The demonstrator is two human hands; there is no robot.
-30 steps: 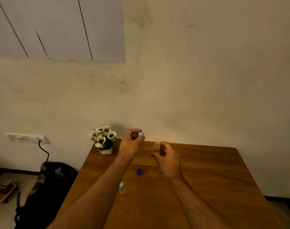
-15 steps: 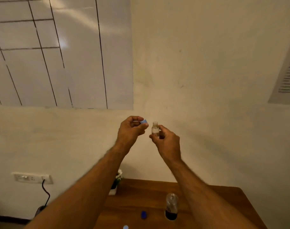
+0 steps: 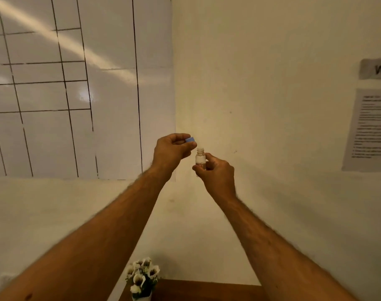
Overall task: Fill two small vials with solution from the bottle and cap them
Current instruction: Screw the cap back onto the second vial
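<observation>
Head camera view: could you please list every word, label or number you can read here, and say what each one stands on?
"WS": large dark letters on the grey sign on the wall at right, cut off by the frame edge.
Printed sheet below that sign: lines of text, too small and blurred to read.
Vial held by the right hand: no label visible.
Blue cap pinched by the left hand: no marking visible.

Only the far edge of a brown wooden table [image 3: 207, 290] shows, along the bottom of the view, set against a pale wall. On its far left corner stands a small white pot [image 3: 141, 298], cut off by the lower edge of the view, holding a bunch of white flowers [image 3: 143, 273] with dark centres and green leaves, upright and close to the wall
</observation>
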